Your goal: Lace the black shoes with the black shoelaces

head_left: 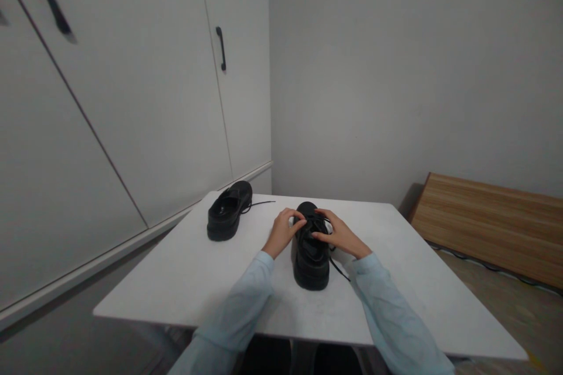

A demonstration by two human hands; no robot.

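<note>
A black lace-up shoe (pixel 311 274) stands on the white table in front of me, its heel toward me and toe pointing away. My left hand (pixel 284 230) reaches its lacing from the left, thumb and fingertips pinched together at the black shoelace. From the right, my right hand (pixel 343 237) curves over the shoe's upper, index finger near the toe end of the lacing and thumb by the tongue. A loose lace end (pixel 339 270) trails onto the table on the right. The exact grip on the thin lace is hard to see.
The matching black shoe (pixel 223 228) rests at the table's back left, with a lace stretched rightward. The white table (pixel 422 281) reaches close to a grey wall. White cabinets (pixel 176 99) line the left side; a wooden board (pixel 492 222) leans at the right.
</note>
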